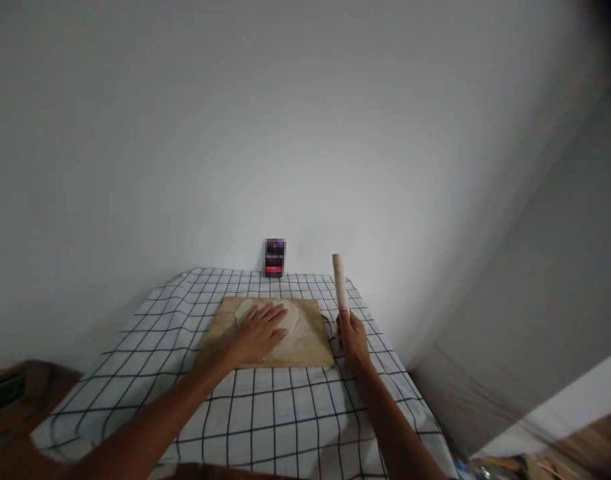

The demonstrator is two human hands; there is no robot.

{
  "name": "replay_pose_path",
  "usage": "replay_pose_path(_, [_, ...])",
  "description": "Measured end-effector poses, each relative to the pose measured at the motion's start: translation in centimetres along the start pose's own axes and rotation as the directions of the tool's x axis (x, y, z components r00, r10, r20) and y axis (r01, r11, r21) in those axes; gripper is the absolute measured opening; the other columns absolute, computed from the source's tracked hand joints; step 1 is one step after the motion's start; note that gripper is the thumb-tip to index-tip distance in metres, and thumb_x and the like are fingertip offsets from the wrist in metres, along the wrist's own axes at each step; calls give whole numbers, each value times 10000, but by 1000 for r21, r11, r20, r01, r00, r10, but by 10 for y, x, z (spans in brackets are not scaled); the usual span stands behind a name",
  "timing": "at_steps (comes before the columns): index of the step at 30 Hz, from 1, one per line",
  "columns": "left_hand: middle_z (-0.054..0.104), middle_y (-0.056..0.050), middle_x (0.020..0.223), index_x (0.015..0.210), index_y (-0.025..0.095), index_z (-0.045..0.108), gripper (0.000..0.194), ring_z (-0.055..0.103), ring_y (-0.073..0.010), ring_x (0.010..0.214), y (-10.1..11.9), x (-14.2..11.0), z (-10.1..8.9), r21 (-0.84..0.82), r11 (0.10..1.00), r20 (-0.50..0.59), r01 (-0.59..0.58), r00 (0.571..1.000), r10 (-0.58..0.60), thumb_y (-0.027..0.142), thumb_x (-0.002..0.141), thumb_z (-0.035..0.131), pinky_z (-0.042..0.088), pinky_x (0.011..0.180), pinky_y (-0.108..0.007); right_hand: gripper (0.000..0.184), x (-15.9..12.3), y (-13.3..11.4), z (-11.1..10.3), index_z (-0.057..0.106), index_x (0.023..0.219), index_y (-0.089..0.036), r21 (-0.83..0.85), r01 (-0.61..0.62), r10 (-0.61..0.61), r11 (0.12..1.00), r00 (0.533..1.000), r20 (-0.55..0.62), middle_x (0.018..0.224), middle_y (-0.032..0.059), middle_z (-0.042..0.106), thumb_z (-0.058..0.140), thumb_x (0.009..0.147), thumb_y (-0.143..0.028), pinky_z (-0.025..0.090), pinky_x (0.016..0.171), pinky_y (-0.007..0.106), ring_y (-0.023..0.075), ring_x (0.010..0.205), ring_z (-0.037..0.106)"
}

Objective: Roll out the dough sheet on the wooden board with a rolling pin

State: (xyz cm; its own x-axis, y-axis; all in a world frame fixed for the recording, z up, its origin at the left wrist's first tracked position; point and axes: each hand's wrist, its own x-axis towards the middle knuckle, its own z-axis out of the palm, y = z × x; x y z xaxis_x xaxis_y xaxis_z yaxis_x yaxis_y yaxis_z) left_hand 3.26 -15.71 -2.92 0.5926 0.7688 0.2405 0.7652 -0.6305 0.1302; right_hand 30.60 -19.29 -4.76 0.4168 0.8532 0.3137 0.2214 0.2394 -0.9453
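no readable text, no legible numbers

A plain pale wall [305, 133] fills the upper frame, dimming toward the corners; a check-draped worktop [265, 413] stands lower centre.

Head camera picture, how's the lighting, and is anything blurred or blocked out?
Head view: dim grey light, brightest around the middle of the wall, with a dark upper-right corner. Also head view: the small upright object is pixelated, the lower-right clutter looks blurred, the rolling pin is readable in outline.
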Motion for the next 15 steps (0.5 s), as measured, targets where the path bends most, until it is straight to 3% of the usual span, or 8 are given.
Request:
replay_pose_path(3, [392, -44, 1665, 1568, 314, 437, 562, 330, -267, 1551, -8, -17, -8, 8, 999, -16, 37, 999, -37, 501, 1043, 368, 220, 1274, -493, 607, -2, 0, 1, 498, 667, -215, -94, 58, -51, 994, 996, 78, 569, -40, 437, 443, 929, -760, 289, 487, 248, 123, 534, 387])
replay_pose_path(6, [437, -85, 1638, 1529, 278, 496, 537, 373, -288, 1526, -28, -25, -11, 12, 988, -72, 155, 985, -154, 465, 1034, 401, 260, 1253, -505, 623, -4, -3, 1, 514, 646, -209, -224, 139, -109, 965, 984, 142, 575, -35, 464, 441, 928, -759, 277, 519, 249, 129, 560, 408])
replay_pose_path(10, [546, -131, 1548, 1452, 198, 553, 475, 456, -276, 1465, -49, -33, -13, -66, 955, -167, 290, 940, -297, 351, 1034, 387, 332, 1218, -476, 599, -6, -21, 6, 533, 606, -215, -531, 211, -106, 821, 970, 220, 541, -28, 506, 511, 921, -724, 230, 525, 254, 132, 528, 426])
replay_pose_path(13, [612, -129, 1465, 1416, 166, 565, 455, 519, -235, 1396, -49, -30, -25, -211, 931, -325, 298, 877, -354, 324, 1049, 348, 383, 1196, -405, 446, -19, -42, 20, 657, 774, -220, -692, 292, -63, 661, 940, 336, 674, 14, 642, 528, 989, -589, 242, 557, 259, 150, 598, 532])
replay_pose_path(15, [622, -117, 1450, 1395, 164, 580, 449, 503, -225, 1400, -43, -20, -36, -254, 940, -446, 226, 835, -321, 327, 1058, 333, 353, 1227, -394, 322, -33, -53, 33, 703, 1015, -243, -713, 356, -74, 604, 916, 395, 844, 43, 718, 546, 1009, -523, 277, 586, 260, 174, 704, 612])
